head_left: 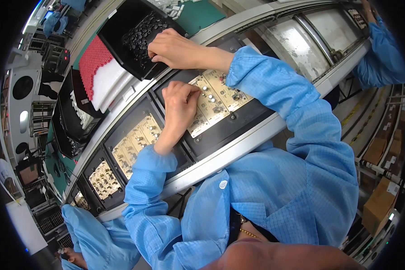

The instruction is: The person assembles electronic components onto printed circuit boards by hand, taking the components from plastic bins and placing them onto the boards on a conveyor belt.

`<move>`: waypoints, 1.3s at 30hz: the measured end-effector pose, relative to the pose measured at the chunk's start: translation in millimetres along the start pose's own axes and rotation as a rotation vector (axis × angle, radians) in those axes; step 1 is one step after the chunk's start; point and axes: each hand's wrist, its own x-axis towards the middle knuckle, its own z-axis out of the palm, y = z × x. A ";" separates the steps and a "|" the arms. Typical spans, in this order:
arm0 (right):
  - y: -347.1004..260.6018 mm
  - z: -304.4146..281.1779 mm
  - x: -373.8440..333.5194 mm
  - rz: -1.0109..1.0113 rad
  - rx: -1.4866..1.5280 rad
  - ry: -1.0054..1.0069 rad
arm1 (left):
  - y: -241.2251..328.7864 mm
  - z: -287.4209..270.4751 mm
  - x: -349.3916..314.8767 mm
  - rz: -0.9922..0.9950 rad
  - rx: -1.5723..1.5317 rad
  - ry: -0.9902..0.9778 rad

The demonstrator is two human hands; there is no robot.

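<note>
My left hand [179, 105] is over the left end of a tan circuit board panel [213, 110]. Its thumb and forefinger are pinched together beside the small round capacitors [205, 93] standing on the panel; what they hold, if anything, is too small to make out. The panel sits in a dark carrier tray [229, 130] on the conveyor. Farther away, my right hand [172, 48] hangs at the near right side of a black bin [117, 45] with many small black parts [144, 36] in it. The right fingers curl inward, and their tips are partly hidden.
More carriers with tan circuit boards [137, 139] line the conveyor to the left. Its metal rail [220, 155] runs along my front. Red bubble wrap [93, 63], white foam [108, 83] and another black bin [69, 108] lie beyond. Co-workers' blue sleeves [380, 56] show at right and lower left.
</note>
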 end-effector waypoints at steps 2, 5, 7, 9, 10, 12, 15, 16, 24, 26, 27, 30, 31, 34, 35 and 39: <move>-0.3 0.7 0.5 0.032 -0.026 0.015 | -0.4 -0.7 2.8 0.003 0.000 -0.010; -1.6 2.5 1.0 0.057 -0.044 0.063 | 2.0 0.4 5.0 0.001 -0.001 -0.022; -2.6 4.6 0.1 0.083 0.022 0.133 | 0.1 2.8 6.3 0.017 -0.011 -0.021; -5.0 2.8 -0.4 0.107 0.016 0.161 | 0.4 5.0 7.1 0.043 -0.021 -0.004; -5.9 2.1 -1.0 0.131 0.010 0.188 | 0.3 6.4 7.4 0.068 -0.033 0.012; -7.3 -1.5 -1.4 0.102 -0.055 0.190 | -0.6 6.6 8.8 0.097 -0.031 0.013; -9.0 -6.7 -1.9 0.070 -0.117 0.206 | -3.5 6.5 11.1 0.139 -0.038 -0.007; -9.6 -8.6 -2.6 0.065 -0.113 0.219 | -4.2 6.5 12.5 0.151 -0.046 -0.026; -70.5 -79.3 -58.5 0.158 0.152 0.143 | 0.6 2.9 16.7 0.209 -0.034 -0.015; -88.8 -96.7 -95.0 0.189 0.177 0.015 | -3.8 6.4 17.2 0.211 -0.028 -0.013; -99.6 -101.7 -115.5 0.236 0.196 -0.053 | -5.4 8.1 18.7 0.219 -0.041 -0.013; -132.3 -96.5 -157.5 0.272 0.248 -0.143 | 0.0 10.5 20.3 0.229 -0.038 -0.019; -138.4 -94.3 -163.8 0.254 0.284 -0.166 | 3.5 10.6 20.3 0.228 -0.016 -0.022; -148.9 -86.8 -162.1 0.153 0.157 -0.223 | 14.6 11.5 22.1 0.188 0.013 -0.020; -148.9 -84.7 -159.4 0.150 0.155 -0.223 | 13.5 12.2 22.8 0.189 0.014 -0.017; -150.4 -79.8 -158.4 0.085 0.092 -0.300 | 6.6 12.6 27.0 0.232 -0.046 -0.064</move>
